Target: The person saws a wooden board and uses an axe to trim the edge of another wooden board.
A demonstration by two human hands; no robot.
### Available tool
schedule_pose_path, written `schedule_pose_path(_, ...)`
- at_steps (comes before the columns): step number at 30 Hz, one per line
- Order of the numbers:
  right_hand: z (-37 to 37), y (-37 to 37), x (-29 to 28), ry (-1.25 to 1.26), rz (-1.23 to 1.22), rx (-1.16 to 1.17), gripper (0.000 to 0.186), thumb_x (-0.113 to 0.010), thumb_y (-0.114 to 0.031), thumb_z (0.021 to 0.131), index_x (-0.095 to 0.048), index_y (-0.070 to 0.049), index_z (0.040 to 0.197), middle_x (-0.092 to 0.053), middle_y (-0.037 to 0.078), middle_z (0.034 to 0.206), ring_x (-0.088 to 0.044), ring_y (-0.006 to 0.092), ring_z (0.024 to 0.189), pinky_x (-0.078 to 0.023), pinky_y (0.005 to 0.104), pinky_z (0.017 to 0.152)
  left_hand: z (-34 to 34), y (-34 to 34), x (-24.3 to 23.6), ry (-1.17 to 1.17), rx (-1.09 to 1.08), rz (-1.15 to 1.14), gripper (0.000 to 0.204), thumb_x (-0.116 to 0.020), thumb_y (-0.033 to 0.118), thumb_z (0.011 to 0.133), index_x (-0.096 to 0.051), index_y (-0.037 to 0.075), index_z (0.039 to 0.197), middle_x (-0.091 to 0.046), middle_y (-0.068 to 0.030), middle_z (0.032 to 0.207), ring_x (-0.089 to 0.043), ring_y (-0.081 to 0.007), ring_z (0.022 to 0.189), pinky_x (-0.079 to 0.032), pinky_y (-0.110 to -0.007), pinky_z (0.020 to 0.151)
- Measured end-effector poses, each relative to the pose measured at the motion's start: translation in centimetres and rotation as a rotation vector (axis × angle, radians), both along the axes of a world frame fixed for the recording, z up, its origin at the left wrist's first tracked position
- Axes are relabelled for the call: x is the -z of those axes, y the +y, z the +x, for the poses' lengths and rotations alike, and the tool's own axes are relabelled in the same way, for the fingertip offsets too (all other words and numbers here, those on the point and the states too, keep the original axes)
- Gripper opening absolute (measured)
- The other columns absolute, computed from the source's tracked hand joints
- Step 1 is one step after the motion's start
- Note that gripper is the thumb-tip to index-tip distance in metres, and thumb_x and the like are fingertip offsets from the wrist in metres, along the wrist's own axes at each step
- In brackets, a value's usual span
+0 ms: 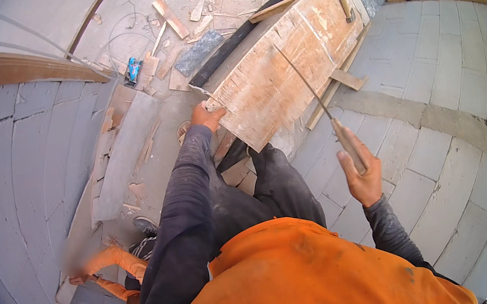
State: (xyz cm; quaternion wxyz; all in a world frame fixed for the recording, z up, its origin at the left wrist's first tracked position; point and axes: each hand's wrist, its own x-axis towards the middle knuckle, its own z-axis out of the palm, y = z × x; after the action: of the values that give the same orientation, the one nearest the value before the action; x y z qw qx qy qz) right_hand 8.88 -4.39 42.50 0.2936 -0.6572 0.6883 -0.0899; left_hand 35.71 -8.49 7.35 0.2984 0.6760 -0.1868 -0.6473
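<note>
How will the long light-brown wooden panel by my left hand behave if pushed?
The long light-brown wooden panel probably stays stiff, judging by its straight edges; its broad span suggests weight; its scuffed face probably isn't slippery.

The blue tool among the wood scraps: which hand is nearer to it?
Left. In the picture, the left hand, on the wooden board's corner, is below and right of the blue tool; the right hand, holding a thin-bladed tool, is farther down and right.

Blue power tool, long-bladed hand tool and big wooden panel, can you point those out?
Blue power tool [132, 72]: head view, blue body.
Long-bladed hand tool [349, 146]: head view, pale handle.
Big wooden panel [274, 86]: head view, scuffed upper face.
</note>
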Motion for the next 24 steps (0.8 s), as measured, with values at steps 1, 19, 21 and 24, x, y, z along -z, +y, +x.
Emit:
schedule_pose_path(1, -0.3, 1.4, 1.3, 0.034, 0.018, -0.009, 0.054, -0.07, -0.021, 0.102, -0.056, -0.007, 0.152, -0.068, 0.025, 0.137, -0.072, 0.0314, 0.119, -0.055, 0.0376, 0.102, 0.6, -0.7, -0.3, -0.016, 0.06, 0.059, 0.054, -0.087, 0.026, 0.083, -0.068, -0.006, 0.122, -0.076, -0.0178, 0.107, -0.075, -0.0237, 0.088, -0.06, -0.037, 0.063)
schedule_pose_path(19, 5.8, 7.6, 8.5, 0.104, 0.381, -0.037, 0.088, -0.071, -0.025, 0.098, -0.019, -0.017, 0.169, -0.057, 0.029, 0.146, -0.067, 0.0489, 0.115, -0.056, 0.0498, 0.099, 3.1, 1.7, -8.2, -0.586, 0.88, -0.524, 0.031, -0.07, 0.034, 0.095, -0.07, 0.011, 0.117, -0.075, -0.0165, 0.108, -0.07, -0.0425, 0.106, -0.054, -0.053, 0.091)
schedule_pose_path(21, 5.9, 7.2, 8.1, 0.01, 0.372, 0.029, 0.091, -0.071, -0.025, 0.098, -0.016, -0.016, 0.17, -0.049, 0.03, 0.155, -0.065, 0.0485, 0.121, -0.054, 0.0486, 0.103, 4.7, 3.0, -8.7, -0.558, 0.811, -0.458, 0.034, -0.07, 0.036, 0.095, -0.069, 0.011, 0.118, -0.074, -0.017, 0.108, -0.07, -0.0432, 0.107, -0.053, -0.054, 0.091)
schedule_pose_path(24, 6.4, 6.5, 7.0, -0.049, 0.291, 0.038, 0.093, -0.072, -0.027, 0.099, -0.014, -0.014, 0.17, -0.049, 0.028, 0.153, -0.065, 0.0459, 0.123, -0.052, 0.0462, 0.106, 8.6, 5.7, -8.8, -0.538, 0.662, -0.245, 0.034, -0.07, 0.037, 0.096, -0.071, 0.009, 0.116, -0.074, -0.0181, 0.113, -0.069, -0.0433, 0.107, -0.053, -0.053, 0.089)
